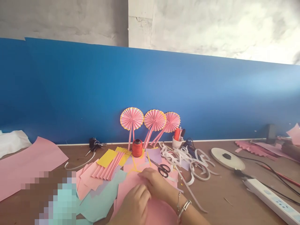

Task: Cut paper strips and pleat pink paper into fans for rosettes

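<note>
My left hand (135, 204) and my right hand (156, 184) rest close together on a pink paper sheet (161, 214) at the near edge of the brown table (222, 193). Both hands have their fingers curled and pressed onto the sheet's upper edge, pinching it. My right wrist wears bracelets. Black-handled scissors (161, 168) lie just beyond my right hand. A pleated pink strip (107, 170) lies to the left, beside yellow paper (106, 157) and teal paper (103, 197).
Three pink paper fans (154, 120) lean on the blue wall (70, 93). In front stand a red thread spool (137, 147) and a white cup of pens (177, 140). White paper strips (187, 159), a round white disc (227, 157), a power strip (272, 200) and a large pink sheet (28, 162) also lie around.
</note>
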Demonstrator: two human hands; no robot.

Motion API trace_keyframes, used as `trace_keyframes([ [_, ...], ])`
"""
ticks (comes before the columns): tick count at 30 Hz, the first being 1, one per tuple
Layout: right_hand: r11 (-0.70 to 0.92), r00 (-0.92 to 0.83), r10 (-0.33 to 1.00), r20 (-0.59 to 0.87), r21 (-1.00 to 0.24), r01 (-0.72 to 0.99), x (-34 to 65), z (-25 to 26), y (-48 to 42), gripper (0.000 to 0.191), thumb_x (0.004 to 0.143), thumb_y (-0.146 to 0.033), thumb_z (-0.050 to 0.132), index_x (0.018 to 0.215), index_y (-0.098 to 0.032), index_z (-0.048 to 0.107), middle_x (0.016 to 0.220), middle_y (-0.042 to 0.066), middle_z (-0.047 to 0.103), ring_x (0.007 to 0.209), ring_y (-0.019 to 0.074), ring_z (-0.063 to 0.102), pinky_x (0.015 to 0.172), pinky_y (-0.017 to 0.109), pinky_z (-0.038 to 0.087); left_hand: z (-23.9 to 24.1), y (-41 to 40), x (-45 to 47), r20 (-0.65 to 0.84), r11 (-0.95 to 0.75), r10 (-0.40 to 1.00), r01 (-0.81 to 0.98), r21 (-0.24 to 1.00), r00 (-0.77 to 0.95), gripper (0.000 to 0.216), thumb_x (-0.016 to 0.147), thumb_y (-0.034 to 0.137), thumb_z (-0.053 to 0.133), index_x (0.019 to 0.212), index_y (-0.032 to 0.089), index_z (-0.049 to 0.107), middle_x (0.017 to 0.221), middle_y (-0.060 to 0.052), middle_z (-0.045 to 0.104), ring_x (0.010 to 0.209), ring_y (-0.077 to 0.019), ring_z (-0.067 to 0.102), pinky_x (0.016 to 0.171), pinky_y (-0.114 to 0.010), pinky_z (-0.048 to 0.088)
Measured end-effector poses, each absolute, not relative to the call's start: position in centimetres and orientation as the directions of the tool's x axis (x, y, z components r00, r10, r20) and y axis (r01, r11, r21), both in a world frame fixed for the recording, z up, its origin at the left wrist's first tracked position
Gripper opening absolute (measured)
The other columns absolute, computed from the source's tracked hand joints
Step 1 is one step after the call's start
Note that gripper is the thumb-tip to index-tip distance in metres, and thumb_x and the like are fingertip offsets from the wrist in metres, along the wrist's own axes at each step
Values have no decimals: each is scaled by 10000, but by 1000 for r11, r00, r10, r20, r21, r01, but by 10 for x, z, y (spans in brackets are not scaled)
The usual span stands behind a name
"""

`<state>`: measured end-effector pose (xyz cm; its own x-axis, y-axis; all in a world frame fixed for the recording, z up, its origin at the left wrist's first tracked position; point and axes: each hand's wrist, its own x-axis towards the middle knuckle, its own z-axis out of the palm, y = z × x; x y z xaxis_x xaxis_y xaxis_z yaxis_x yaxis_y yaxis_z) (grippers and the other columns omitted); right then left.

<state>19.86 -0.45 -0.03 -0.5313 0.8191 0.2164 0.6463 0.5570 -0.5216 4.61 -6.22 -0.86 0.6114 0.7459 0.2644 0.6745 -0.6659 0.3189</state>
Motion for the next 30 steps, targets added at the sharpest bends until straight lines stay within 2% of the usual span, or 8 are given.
trace_keyframes([
  [3,381,-319,924,210,-471,796,219,2,4,477,696,7,408,1047,-169,678,1027,98,682,953,212,589,820,290,393,-16,-59,46,158,-665,738,667,336,656,286,789,132,508,1049,163,623,1153,-159,626,1063,-329,569,888,-478,470],
  [6,166,-119,982,147,-372,913,243,7,11,347,737,-28,418,887,-165,700,919,98,683,877,210,594,739,274,379,-21,-54,44,62,-689,677,601,406,734,565,823,358,583,1358,240,444,1469,-157,359,1332,-411,315,1029,-636,288],
  [10,89,-46,990,130,-346,934,259,1,13,224,773,-109,479,838,-161,687,884,98,671,841,212,585,688,267,355,-27,-53,42,-43,-645,678,622,444,734,606,867,429,519,1425,272,341,1515,-144,218,1376,-415,171,1035,-702,166],
  [15,101,-59,988,144,-310,945,256,-6,7,209,807,-164,498,887,-165,691,914,98,658,863,226,573,708,277,351,-28,-56,41,-58,-628,681,623,466,730,601,885,440,490,1434,262,322,1535,-126,148,1395,-383,108,1066,-668,140],
  [18,96,-49,985,165,-292,952,254,-3,4,221,828,-165,478,891,-168,690,922,100,660,854,227,578,702,279,358,-24,-56,39,9,-623,708,620,477,706,549,898,436,470,1404,239,386,1525,-130,225,1389,-367,184,1081,-627,200],
  [20,99,-43,982,182,-311,945,254,-2,4,219,835,-169,473,876,-175,688,911,92,660,839,219,585,690,274,363,-19,-54,38,103,-607,758,640,472,644,458,910,348,453,1347,214,466,1472,-140,364,1352,-333,313,1075,-565,299],
  [24,149,-65,967,245,-344,927,255,-5,6,217,824,-135,472,840,-171,685,879,75,665,854,205,595,715,262,385,-9,-46,33,326,-590,807,676,440,492,357,850,120,435,1154,203,603,1154,-103,640,1106,-245,570,964,-450,474],
  [30,57,28,957,288,-284,957,263,-4,12,293,848,-89,432,994,-185,666,977,61,680,916,176,610,779,244,392,-19,-45,32,407,-719,691,623,308,597,247,853,141,470,1007,207,651,1083,-84,666,1030,-245,605,896,-434,519],
])
